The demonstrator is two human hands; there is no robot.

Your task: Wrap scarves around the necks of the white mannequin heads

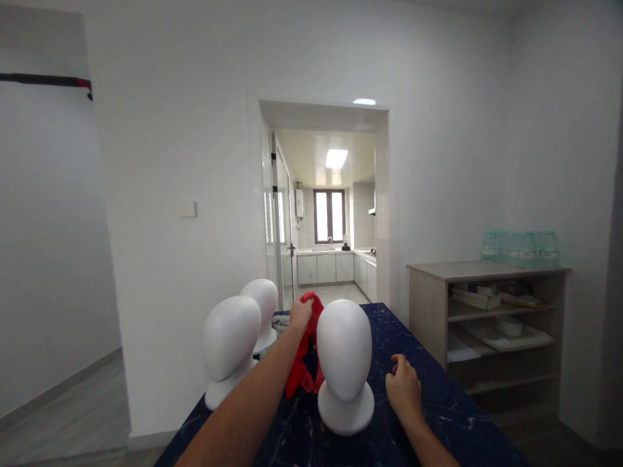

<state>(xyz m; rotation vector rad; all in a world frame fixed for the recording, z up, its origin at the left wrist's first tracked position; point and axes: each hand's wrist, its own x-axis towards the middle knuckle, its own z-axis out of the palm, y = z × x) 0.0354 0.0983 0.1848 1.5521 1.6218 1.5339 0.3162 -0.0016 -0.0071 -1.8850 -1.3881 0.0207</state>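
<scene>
My left hand (302, 312) is closed on the top of a red cloth (305, 363), lifting it while its lower folds hang down to the table. A white foam mannequin head (344, 350) stands upright in front of the cloth and covers part of it. To the right of that head, my right hand (403, 383) hovers with its fingers loosely bent and apart, holding nothing. Whether the cloth is a hat, a scarf or a garment cannot be made out.
Two more white mannequin heads, a nearer one (232, 337) and a farther one (261, 305), stand at the left edge of the dark blue marbled table (438, 408). Greyish patterned fabric (281, 322) lies behind my left arm. A wooden shelf unit (428, 305) bears bottled water (520, 248).
</scene>
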